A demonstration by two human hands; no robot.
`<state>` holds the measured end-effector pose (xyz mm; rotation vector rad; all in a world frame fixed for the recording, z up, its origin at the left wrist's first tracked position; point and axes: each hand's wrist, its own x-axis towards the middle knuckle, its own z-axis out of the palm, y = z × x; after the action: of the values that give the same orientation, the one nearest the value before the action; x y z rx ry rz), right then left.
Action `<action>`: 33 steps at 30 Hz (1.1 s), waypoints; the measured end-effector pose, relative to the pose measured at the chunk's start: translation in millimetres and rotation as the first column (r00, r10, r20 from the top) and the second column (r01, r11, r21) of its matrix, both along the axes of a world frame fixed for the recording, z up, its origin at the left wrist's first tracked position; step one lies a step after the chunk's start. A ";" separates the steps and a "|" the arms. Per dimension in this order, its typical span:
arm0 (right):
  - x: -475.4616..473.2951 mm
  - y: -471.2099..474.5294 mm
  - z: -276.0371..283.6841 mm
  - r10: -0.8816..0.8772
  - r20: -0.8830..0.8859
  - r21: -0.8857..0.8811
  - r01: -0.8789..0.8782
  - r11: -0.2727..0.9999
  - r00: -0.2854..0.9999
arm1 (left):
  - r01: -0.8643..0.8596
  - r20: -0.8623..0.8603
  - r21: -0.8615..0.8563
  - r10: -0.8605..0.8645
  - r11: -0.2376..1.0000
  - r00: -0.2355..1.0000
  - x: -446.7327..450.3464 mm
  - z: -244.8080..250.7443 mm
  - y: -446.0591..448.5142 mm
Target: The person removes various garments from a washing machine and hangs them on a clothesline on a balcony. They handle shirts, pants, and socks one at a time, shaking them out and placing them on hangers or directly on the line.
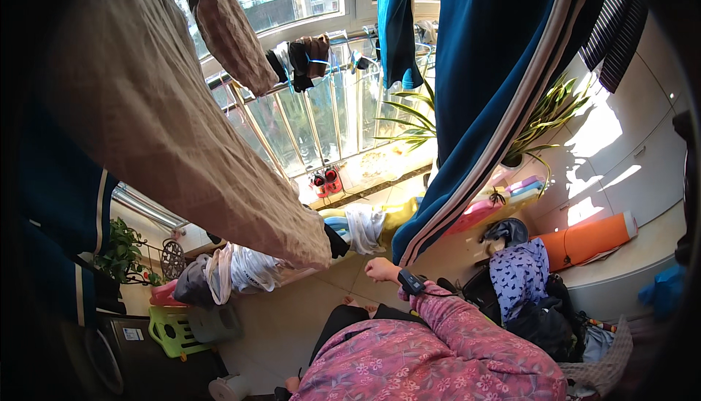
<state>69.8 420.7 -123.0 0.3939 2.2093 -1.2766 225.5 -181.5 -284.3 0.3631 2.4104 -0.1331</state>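
My right hand (382,270) is held out in front of me with its fingers curled, and nothing shows in it. A black device (411,281) is strapped to that wrist. Just above the hand hangs the hem of blue trousers (482,143) with pale side stripes; I cannot tell whether they touch. Low by my left side, a small part of my left hand (293,384) shows beside the pink floral top (394,360), its fingers mostly hidden. Beige wrinkled trousers (219,171) hang large on the left, their lower end over a rack draped with white cloth (254,272).
Socks (306,61) hang along the window railing (312,110). Red shoes (327,181) stand on the ledge. A rolled orange mat (586,241), patterned blue cloth (520,275) and dark bags (542,324) lie at right. At left are a green plastic stool (171,331) and a leafy plant (118,253).
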 end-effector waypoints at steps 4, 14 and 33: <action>39.3 48.5 -48.5 -0.404 0.007 -0.339 0.382 0.860 0.915 | -0.465 0.147 0.275 0.441 0.841 0.885 -45.5 9.8 15.8; -69.7 194.6 211.5 -0.399 -0.595 0.002 0.498 0.867 0.697 | -0.865 0.587 0.502 0.744 -0.022 0.321 -169.8 136.9 103.2; -331.7 220.2 362.7 -0.182 -0.922 -0.103 0.236 0.966 0.341 | -0.652 0.260 0.392 0.601 0.650 0.756 -60.9 101.9 173.5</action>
<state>-261.9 641.0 239.7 -0.1347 3.2222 -1.9096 164.6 -8.0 -182.4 -0.2854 2.2921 0.7755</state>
